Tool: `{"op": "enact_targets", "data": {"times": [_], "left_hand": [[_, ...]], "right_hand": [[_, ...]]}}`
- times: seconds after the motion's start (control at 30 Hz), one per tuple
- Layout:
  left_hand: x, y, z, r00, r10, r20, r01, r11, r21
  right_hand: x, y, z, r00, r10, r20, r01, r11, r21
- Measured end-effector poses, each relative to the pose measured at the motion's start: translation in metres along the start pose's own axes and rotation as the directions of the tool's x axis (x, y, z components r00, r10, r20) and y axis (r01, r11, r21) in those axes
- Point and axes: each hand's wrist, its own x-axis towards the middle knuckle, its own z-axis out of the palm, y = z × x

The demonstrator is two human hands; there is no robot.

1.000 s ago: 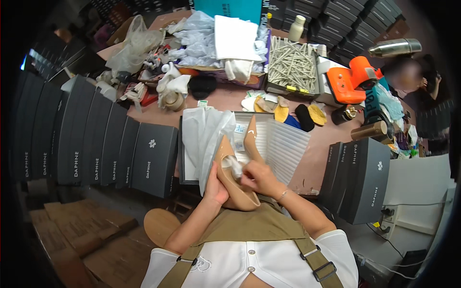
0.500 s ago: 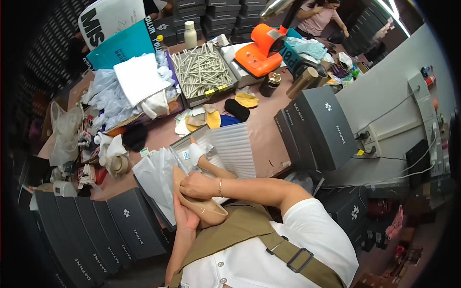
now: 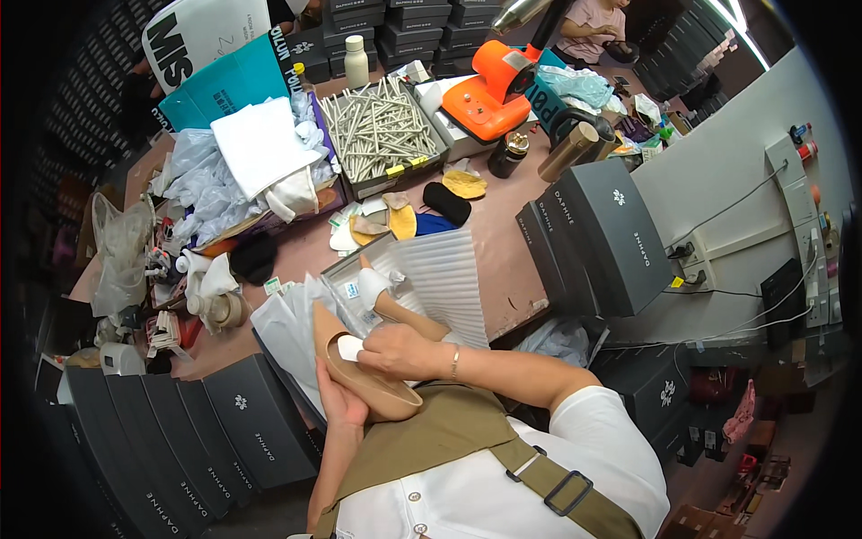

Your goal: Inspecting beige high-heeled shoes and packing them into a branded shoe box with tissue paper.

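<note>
My left hand [image 3: 340, 395] is wrapped round the side and underside of a tan pump shoe [image 3: 325, 331], its pointed toe tilted up and away from me. Over the shoe's opening my right hand [image 3: 402, 352] pinches a small white piece [image 3: 350, 348]; whether it is paper or cloth I cannot tell. Just beyond, a second tan shoe [image 3: 411, 316] lies in an open shoebox [image 3: 334, 266], with white wrapping [image 3: 369, 286] round part of it. White tissue paper [image 3: 285, 325] spreads left of the box, and a ribbed white sheet [image 3: 442, 274] lies to its right.
Dark shoeboxes stand at the right [image 3: 597, 238] and lower left [image 3: 260, 418]. Farther back are a tray of pale sticks [image 3: 382, 130], an orange lamp base [image 3: 489, 108], a dark jar [image 3: 509, 154], polishing pads [image 3: 464, 184] and heaped plastic bags [image 3: 193, 184]. A co-worker [image 3: 593, 31] sits beyond.
My right hand has drawn back to the right out of the shoe's opening, and the white piece now shows in its fingers. The left hand keeps holding the shoe.
</note>
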Motion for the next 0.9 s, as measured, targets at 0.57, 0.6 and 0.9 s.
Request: {"op": "enact_targets", "data": {"times": [0.57,0.6,0.9], "left_hand": [[-0.013,-0.012,0.001,0.992,0.082,0.101,-0.083,0.997,0.002],[-0.016,-0.011,0.004,0.996,0.066,0.056,-0.068,0.997,0.037],[-0.007,0.003,-0.014,0.996,0.056,0.074,-0.069,0.979,0.192]], "right_hand": [[0.035,-0.025,0.026,0.954,0.138,0.267,-0.213,0.936,0.279],[0.031,-0.027,0.024,0.944,0.114,0.311,-0.202,0.942,0.267],[0.069,-0.022,0.029,0.791,0.241,0.563,-0.482,0.812,0.329]]}}
